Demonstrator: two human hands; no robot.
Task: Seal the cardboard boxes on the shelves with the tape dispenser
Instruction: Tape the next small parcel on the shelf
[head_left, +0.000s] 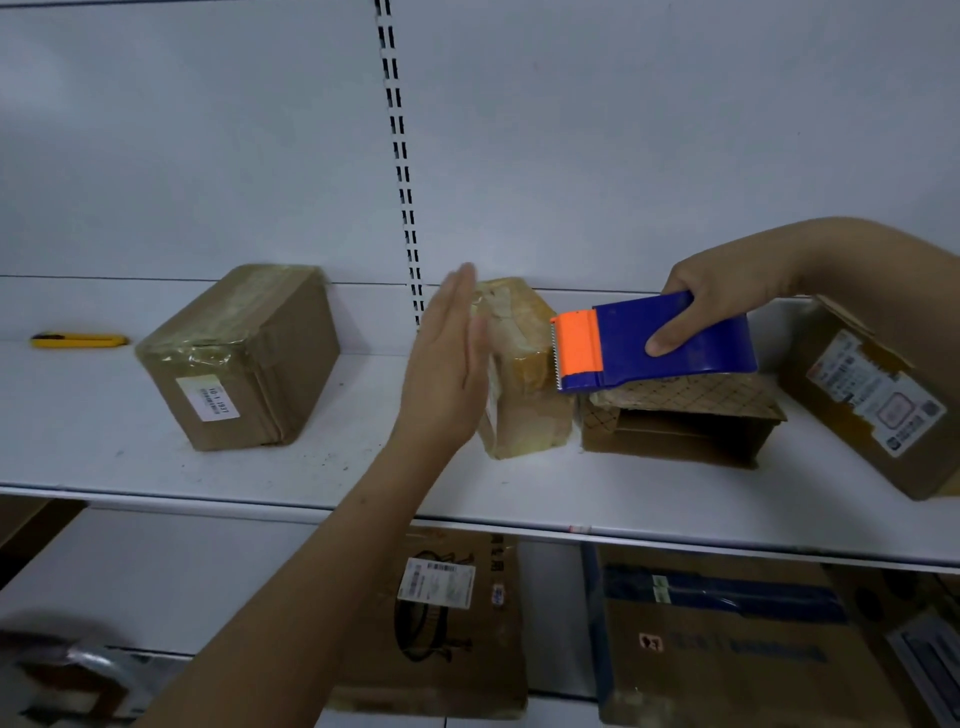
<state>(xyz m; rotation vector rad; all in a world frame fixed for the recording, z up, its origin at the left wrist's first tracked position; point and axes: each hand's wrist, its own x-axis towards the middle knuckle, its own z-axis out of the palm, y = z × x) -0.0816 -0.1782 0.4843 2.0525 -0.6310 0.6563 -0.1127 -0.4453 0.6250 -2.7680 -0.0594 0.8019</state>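
**A:** Fingers first. Right hand (727, 301) is wrapped round the blue body of the tape dispenser (670, 343), thumb flat on its side; its orange serrated cutter (576, 345) points left, at the upper right edge of the small tape-wrapped box (519, 364). Left hand (447, 358) has straight, flat fingers, palm facing the box's left face, holding nothing; contact or a sliver apart, cannot tell.

**B:** Handling?

**A:** Judgement: the box is light and likely to skid on the smooth white shelf (311, 467); its glossy wrap looks slippery. Brace the left face, not the top.

**B:** Room?

**A:** Tight on the right: an open patterned box (675, 415) sits just beside it, under the dispenser, with a labelled carton (878, 400) further right. Open shelf to the left, up to a sealed carton (244, 358) and a yellow utility knife (78, 340). The shelf's front edge is near.
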